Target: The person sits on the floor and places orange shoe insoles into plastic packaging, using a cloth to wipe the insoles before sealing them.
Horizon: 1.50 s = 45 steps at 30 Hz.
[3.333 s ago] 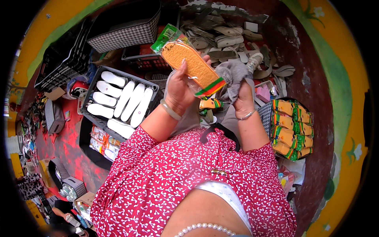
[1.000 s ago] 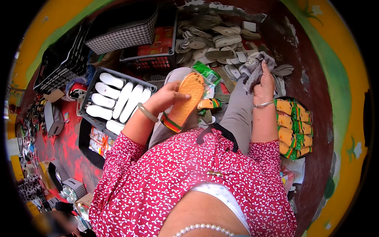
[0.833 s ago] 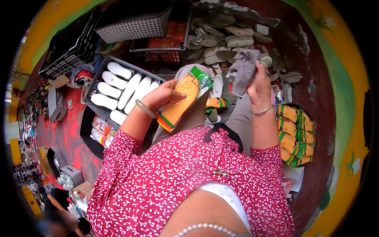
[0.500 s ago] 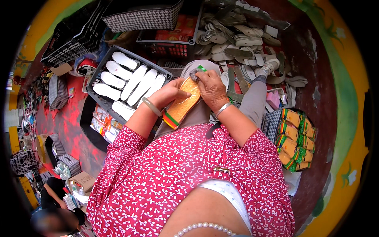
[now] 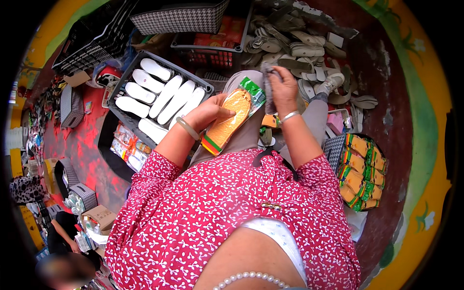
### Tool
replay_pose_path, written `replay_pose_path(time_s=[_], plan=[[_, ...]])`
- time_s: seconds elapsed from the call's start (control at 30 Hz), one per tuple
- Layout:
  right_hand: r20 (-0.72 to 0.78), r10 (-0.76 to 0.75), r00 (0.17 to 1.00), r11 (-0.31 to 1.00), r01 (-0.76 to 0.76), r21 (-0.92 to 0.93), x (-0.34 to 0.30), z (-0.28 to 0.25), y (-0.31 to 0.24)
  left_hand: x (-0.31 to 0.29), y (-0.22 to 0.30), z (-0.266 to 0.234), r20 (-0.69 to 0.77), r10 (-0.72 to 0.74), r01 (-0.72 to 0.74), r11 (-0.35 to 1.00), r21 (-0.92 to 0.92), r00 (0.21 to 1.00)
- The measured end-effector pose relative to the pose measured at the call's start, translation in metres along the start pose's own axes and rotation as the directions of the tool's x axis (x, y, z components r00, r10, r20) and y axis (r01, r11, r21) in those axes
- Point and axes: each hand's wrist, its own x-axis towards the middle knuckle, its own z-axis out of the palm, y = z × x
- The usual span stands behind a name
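My left hand (image 5: 209, 112) holds an orange shoe insole (image 5: 226, 122) with a green tip and striped heel, resting it across my left knee. My right hand (image 5: 284, 89) grips a grey cloth (image 5: 268, 86) and presses it against the insole's green end. Both hands meet above my grey-trousered lap, and a bracelet sits on each wrist.
A black crate (image 5: 126, 116) of white insoles lies at my left. A basket (image 5: 333, 148) of finished orange-and-green insoles stands at my right. Loose grey soles (image 5: 309, 48) are heaped ahead, beside stacked crates (image 5: 203, 46) and a checked basket (image 5: 179, 19). Another person (image 5: 58, 232) is at lower left.
My left hand lowered the insole from in front of me onto my knee. My right hand brought the cloth down from the right onto the insole's tip.
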Motion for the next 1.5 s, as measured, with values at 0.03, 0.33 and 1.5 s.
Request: replay_pose_path(time_s=[0.03,0.33,1.5], plan=[[0.011,0.041,0.999,0.998,-0.042,0.053,-0.003,-0.002,-0.006,-0.001,-0.002,0.0,-0.015,0.009,-0.009,1.0,-0.013,1.0],[0.263,-0.162,0.951,0.913,0.246,-0.324,-0.057,0.005,-0.032,0.001,-0.004,0.005,-0.016,0.062,-0.062,0.997,-0.039,0.998],[0.252,-0.204,0.946,0.933,0.266,-0.241,-0.041,-0.017,-0.068,-0.003,-0.011,0.002,-0.05,0.09,-0.095,0.99,-0.108,0.995]])
